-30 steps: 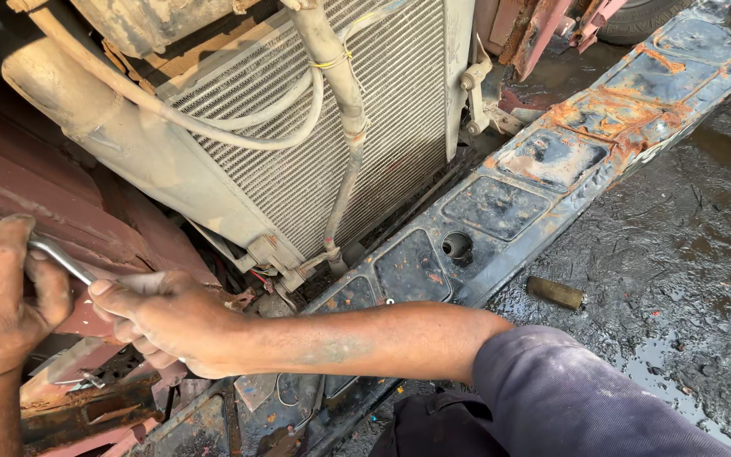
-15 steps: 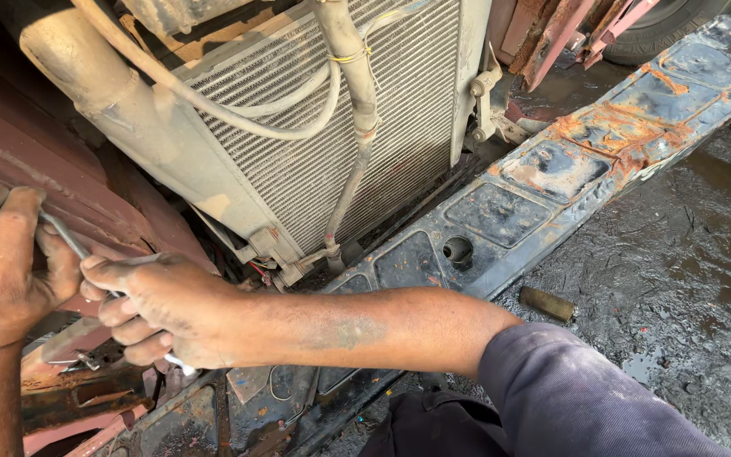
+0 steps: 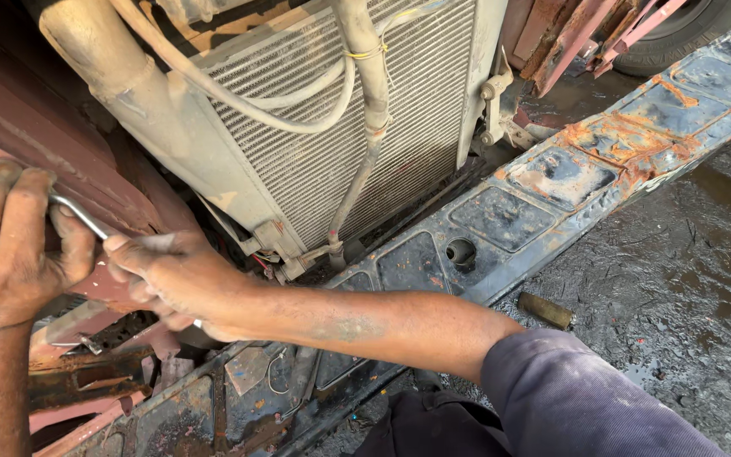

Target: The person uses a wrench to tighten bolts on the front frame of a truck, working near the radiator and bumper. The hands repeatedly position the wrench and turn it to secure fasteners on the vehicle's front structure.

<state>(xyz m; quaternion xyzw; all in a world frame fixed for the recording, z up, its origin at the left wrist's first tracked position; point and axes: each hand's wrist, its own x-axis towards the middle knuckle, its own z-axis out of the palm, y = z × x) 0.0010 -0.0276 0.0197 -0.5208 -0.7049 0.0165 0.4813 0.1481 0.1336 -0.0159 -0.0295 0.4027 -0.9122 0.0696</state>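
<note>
My left hand (image 3: 6,245) is at the left edge, fingers curled around the bent end of a thin metal wrench handle (image 3: 78,216). My right hand (image 3: 175,283) grips the lower part of the same tool, pressed against the reddish metal frame (image 3: 35,135) under the vehicle's front. The tool's working end is hidden behind my right hand. A finned radiator (image 3: 357,127) with pale hoses (image 3: 365,76) rises just behind both hands.
A rusty grey stamped metal crossmember (image 3: 552,195) runs diagonally from lower left to upper right. A small cylindrical metal piece (image 3: 545,311) lies on the wet, oily ground (image 3: 687,279). A tyre (image 3: 704,21) shows at the top right.
Both hands have shifted slightly upward and to the right along the frame, still holding the tool. The view moved a little with them.
</note>
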